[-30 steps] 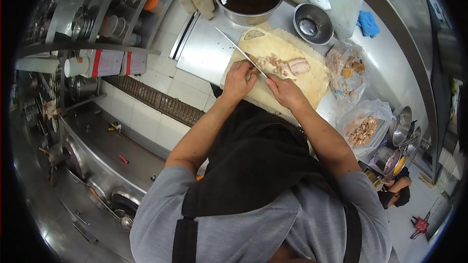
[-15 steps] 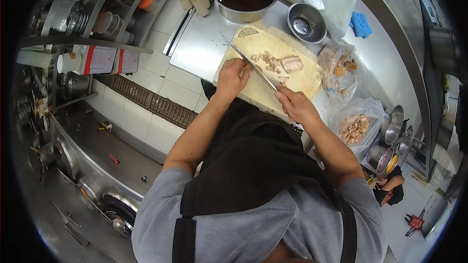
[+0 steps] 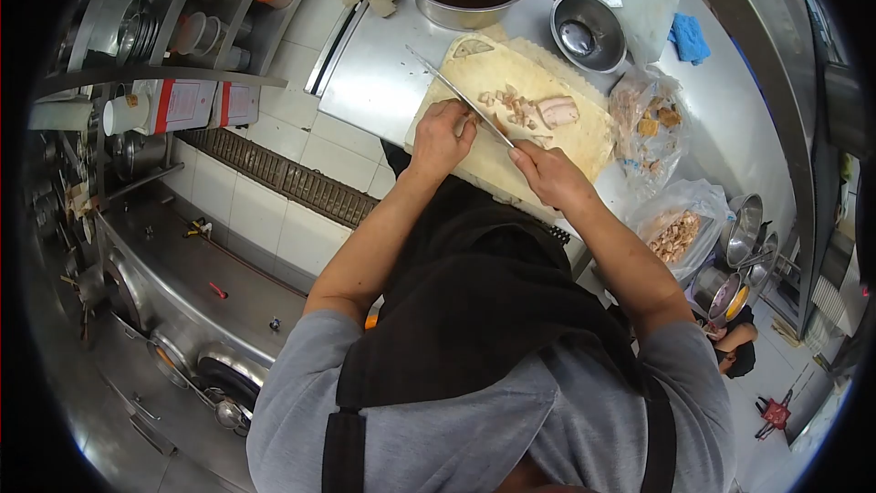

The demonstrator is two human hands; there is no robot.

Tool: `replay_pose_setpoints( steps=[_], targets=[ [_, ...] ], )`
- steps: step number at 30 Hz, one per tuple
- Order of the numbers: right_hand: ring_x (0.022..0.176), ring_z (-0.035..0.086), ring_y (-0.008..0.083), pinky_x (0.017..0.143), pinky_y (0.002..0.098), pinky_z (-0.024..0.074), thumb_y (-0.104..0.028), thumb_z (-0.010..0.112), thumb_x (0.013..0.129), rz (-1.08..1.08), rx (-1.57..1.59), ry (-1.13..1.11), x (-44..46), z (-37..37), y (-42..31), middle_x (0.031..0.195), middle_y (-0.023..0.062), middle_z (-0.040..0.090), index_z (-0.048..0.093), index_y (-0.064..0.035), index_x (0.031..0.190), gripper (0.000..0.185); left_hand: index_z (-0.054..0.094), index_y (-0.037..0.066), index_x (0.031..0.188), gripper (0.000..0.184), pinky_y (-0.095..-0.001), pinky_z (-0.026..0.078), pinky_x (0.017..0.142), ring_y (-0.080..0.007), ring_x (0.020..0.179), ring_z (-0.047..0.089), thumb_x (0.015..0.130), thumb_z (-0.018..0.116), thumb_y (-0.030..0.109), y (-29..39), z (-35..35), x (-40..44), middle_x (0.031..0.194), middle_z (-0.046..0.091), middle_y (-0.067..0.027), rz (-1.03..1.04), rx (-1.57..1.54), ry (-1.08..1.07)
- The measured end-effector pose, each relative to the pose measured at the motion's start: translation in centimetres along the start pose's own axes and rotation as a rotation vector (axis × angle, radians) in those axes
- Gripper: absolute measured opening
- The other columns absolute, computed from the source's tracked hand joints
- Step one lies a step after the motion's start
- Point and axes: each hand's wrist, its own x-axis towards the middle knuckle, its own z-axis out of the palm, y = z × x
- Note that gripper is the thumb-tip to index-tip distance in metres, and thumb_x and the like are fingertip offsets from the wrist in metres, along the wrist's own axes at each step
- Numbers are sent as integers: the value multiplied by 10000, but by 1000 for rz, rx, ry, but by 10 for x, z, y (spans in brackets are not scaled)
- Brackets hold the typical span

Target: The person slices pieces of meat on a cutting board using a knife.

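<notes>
My right hand [image 3: 552, 175] is closed round the handle of a long knife [image 3: 454, 91], whose blade slants up and left over a pale cutting board [image 3: 584, 153]. Close beside the blade, the curled fingers of my left hand [image 3: 442, 139] press on a small brownish piece of meat [image 3: 474, 119], mostly hidden by them. Beyond the knife lie several diced meat pieces [image 3: 518, 110] and a larger slab of pale, layered meat [image 3: 557, 111].
Behind the board stand a large pot of dark liquid [image 3: 470, 16] and a steel bowl [image 3: 589, 32]. To the right are a plastic bag of browned chunks [image 3: 650, 123] and a bag of diced meat [image 3: 675, 236]. A blue cloth [image 3: 690, 38] lies farther back. Another person [image 3: 735, 342] is at lower right.
The view has shifted slightly, so the board and bowls sit a little to the right. The knife lies closer along my left fingers, and both hands keep their grip.
</notes>
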Motion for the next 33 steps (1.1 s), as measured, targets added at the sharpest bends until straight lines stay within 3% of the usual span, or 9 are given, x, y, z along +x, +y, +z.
replay_pose_setpoints(
  steps=[2, 5, 8, 18, 24, 29, 33],
  targets=[
    [744, 684, 429, 698, 489, 525, -364, 490, 1060, -193, -68, 176, 18, 21, 17, 723, 246, 662, 634, -75, 1228, 365, 692, -3, 976, 196, -460, 547, 823, -388, 938, 662, 796, 721, 66, -2, 0, 3, 966, 700, -188, -2, -6, -3],
    [819, 663, 491, 758, 560, 519, -390, 460, 1058, -198, -60, 176, 33, 28, 14, 827, 295, 678, 593, -83, 1220, 372, 691, -2, 977, 203, -463, 546, 814, -389, 926, 661, 786, 722, 61, -7, -2, 10, 957, 697, -185, 35, 35, 6],
    [809, 666, 486, 745, 568, 515, -392, 460, 1057, -203, -98, 216, 36, 37, 19, 814, 287, 678, 590, -80, 1201, 367, 690, -4, 998, 230, -458, 548, 805, -388, 903, 663, 782, 728, 66, -11, -2, 12, 931, 695, -181, 27, 16, -32],
    [814, 665, 467, 756, 531, 522, -405, 525, 1033, -280, 34, 316, 1, 39, 21, 834, 272, 685, 644, -97, 1280, 413, 673, -16, 971, 209, -456, 546, 792, -385, 883, 665, 808, 743, 95, -11, 2, 7, 929, 695, -197, -98, 3, -20],
    [865, 670, 456, 781, 502, 520, -382, 556, 1026, -316, 164, 367, -21, 30, 27, 881, 270, 691, 662, -88, 1267, 395, 658, -8, 948, 172, -466, 522, 866, -389, 974, 633, 814, 727, 74, -6, -13, 15, 965, 668, -192, -30, 83, -172],
    [884, 669, 459, 797, 479, 522, -401, 587, 1010, -158, 206, 279, -42, 18, 24, 904, 275, 696, 666, -68, 1264, 426, 650, 19, 967, 161, -450, 499, 909, -388, 1069, 583, 819, 702, 55, 5, -18, 21, 1037, 649, -143, 147, 180, -207],
    [870, 667, 457, 805, 473, 517, -427, 613, 990, -140, 238, 328, -55, 23, 39, 875, 262, 697, 657, -53, 1274, 472, 663, 35, 992, 179, -460, 500, 903, -404, 1058, 594, 819, 693, 67, 3, -19, 32, 1072, 664, -140, 189, 241, -311]
  ],
)
